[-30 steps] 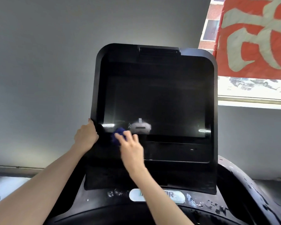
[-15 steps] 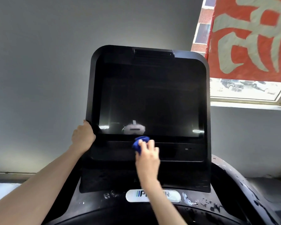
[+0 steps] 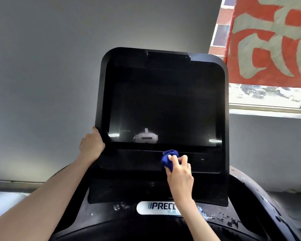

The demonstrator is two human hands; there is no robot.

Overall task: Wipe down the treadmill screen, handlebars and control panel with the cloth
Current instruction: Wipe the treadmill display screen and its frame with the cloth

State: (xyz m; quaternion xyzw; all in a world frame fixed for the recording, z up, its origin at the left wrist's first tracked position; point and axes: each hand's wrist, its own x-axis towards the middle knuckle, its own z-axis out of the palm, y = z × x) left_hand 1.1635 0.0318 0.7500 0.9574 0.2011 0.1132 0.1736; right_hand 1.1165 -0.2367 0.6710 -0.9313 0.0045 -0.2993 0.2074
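Right hand [image 3: 179, 173] clutches the bunched cloth [image 3: 167, 158], partly hidden; left hand [image 3: 91, 145] grips the console [image 3: 101, 101] edge, fingertips out of sight.

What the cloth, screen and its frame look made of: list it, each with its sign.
The cloth: soft blue fabric, likely microfibre; it bunches in folds in the right hand. The screen: glossy glass or clear plastic; it mirrors a white headset. The frame: black moulded plastic, probably, with smooth rounded corners.
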